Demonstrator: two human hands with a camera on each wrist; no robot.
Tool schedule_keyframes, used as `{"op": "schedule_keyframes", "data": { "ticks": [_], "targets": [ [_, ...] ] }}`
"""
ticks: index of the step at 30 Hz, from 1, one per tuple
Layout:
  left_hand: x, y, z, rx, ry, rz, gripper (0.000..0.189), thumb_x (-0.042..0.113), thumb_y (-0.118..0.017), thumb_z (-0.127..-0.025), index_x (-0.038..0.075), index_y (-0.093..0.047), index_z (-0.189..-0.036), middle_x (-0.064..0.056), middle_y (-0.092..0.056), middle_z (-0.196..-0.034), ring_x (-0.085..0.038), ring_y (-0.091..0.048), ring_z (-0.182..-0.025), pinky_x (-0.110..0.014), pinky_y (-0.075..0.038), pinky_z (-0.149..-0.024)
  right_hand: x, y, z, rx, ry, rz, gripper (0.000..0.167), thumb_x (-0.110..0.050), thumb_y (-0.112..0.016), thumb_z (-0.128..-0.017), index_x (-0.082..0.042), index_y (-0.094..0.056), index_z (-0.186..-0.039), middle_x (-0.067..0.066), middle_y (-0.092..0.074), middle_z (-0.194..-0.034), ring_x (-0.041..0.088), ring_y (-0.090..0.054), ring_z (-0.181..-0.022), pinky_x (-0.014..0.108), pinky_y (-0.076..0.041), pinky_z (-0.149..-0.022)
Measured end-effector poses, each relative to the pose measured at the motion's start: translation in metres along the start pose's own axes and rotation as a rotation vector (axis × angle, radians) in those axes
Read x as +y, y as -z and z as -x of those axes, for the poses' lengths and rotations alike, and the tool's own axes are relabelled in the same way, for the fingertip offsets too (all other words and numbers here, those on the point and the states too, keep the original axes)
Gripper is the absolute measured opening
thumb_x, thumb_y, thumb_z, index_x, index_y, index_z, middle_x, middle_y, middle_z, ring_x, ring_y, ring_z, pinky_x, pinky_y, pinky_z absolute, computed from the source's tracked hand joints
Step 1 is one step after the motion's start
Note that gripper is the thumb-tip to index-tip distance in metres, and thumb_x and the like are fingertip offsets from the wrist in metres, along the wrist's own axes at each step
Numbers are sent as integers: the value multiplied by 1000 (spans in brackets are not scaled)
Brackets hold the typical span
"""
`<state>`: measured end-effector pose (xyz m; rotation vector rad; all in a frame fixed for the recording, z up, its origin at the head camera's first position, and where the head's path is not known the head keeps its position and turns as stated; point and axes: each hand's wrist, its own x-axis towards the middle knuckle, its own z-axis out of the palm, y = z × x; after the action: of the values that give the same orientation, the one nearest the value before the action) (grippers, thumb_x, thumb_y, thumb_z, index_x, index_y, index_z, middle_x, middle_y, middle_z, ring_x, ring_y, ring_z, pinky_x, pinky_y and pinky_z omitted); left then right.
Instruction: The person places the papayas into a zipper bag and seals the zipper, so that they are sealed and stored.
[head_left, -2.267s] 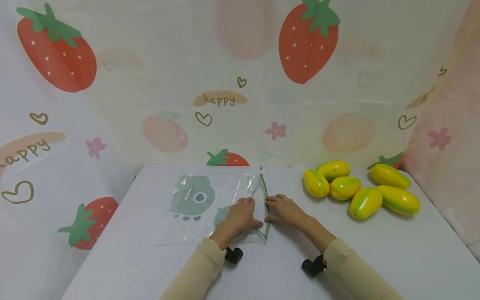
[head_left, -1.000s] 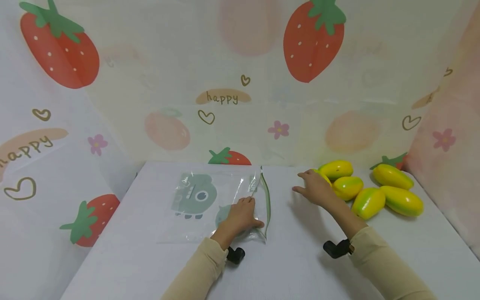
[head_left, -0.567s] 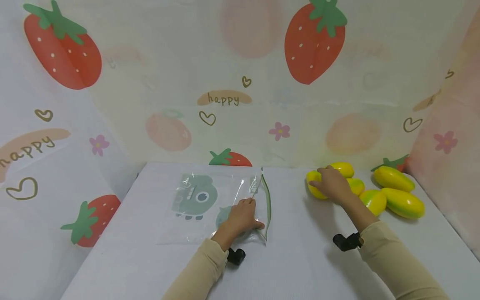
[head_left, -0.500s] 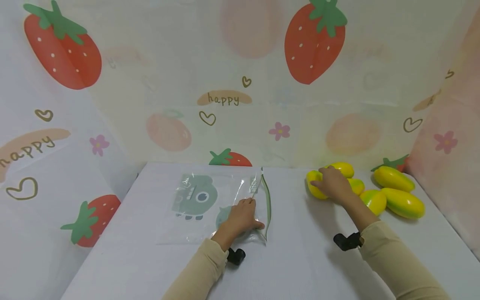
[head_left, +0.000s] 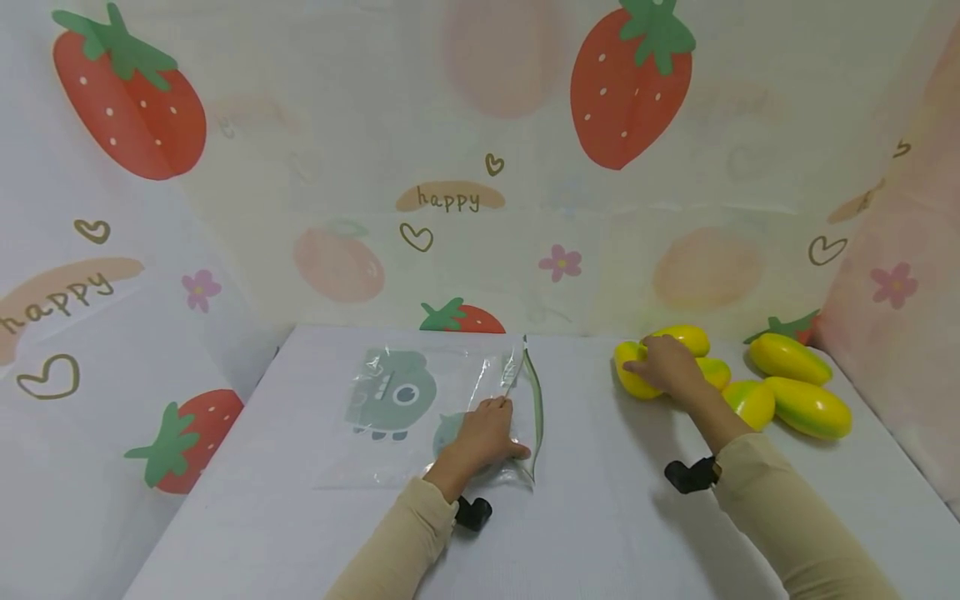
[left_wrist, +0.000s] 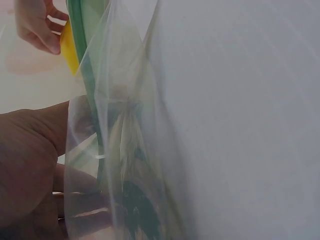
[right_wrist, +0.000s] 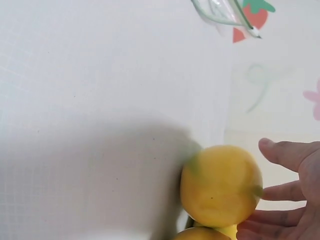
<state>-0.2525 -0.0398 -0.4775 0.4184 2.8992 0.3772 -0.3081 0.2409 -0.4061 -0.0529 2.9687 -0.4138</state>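
Since the right hand (head_left: 675, 368) is just spread against the leftmost yellow fruit (right_wrist: 220, 187), thumb apparently clear of it, I'd wrap that thumb round before lifting, cos it looks slick. The left hand (head_left: 482, 433) is splayed at the mouth of the clear bag (head_left: 450, 379) on the table (head_left: 577, 533), so pressing lightly should stop it sliding.
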Motion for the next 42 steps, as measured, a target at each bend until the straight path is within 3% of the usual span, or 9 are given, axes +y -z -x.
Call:
{"op": "schedule_keyframes", "data": {
  "ticks": [11, 19, 27, 37, 42],
  "targets": [
    [-1, 0, -1, -11, 10, 7, 87, 44, -80, -77, 0, -44, -142, -13, -45, -148, -29, -41, -138, -45, -39, -110, -3, -8, 0, 25, -23, -3, 68, -30, -69, -89, 15, -43, -133, 34, -55, -121, 37, -54, -95, 49, -47, -90],
    [-1, -1, 0, -2, 2, -12, 87, 46, -80, -77, -1, -45, -141, -13, -46, -148, -29, -42, -137, -45, -40, -109, -2, -16, -3, 35, -16, -8, 70, -29, -70, -88, 15, -42, -134, 36, -52, -123, 42, -52, -102, 54, -45, -93],
    [-1, 0, -1, -5, 3, 3, 87, 45, -80, -77, -1, -45, -141, -14, -46, -148, -30, -42, -138, -45, -40, -110, -2, -19, -3, 62, -6, 1, 62, -26, -71, -86, 12, -47, -128, 31, -56, -112, 37, -52, -94, 50, -47, -84],
    [0, 1, 1, 23, -15, -16, 86, 45, -80, -76, -1, -46, -140, -15, -48, -146, -29, -44, -136, -45, -42, -108, -6, -15, 2, 51, 2, -72, 69, -26, -70, -87, 12, -41, -138, 35, -51, -128, 41, -52, -105, 55, -45, -97],
    [0, 1, 2, 21, -14, -17, 87, 45, -81, -76, -2, -45, -140, -15, -48, -146, -30, -44, -136, -44, -41, -108, -13, -15, 6, 54, 29, -98, 70, -25, -71, -87, 12, -41, -137, 35, -52, -129, 40, -54, -105, 54, -45, -97]
  ]
}}
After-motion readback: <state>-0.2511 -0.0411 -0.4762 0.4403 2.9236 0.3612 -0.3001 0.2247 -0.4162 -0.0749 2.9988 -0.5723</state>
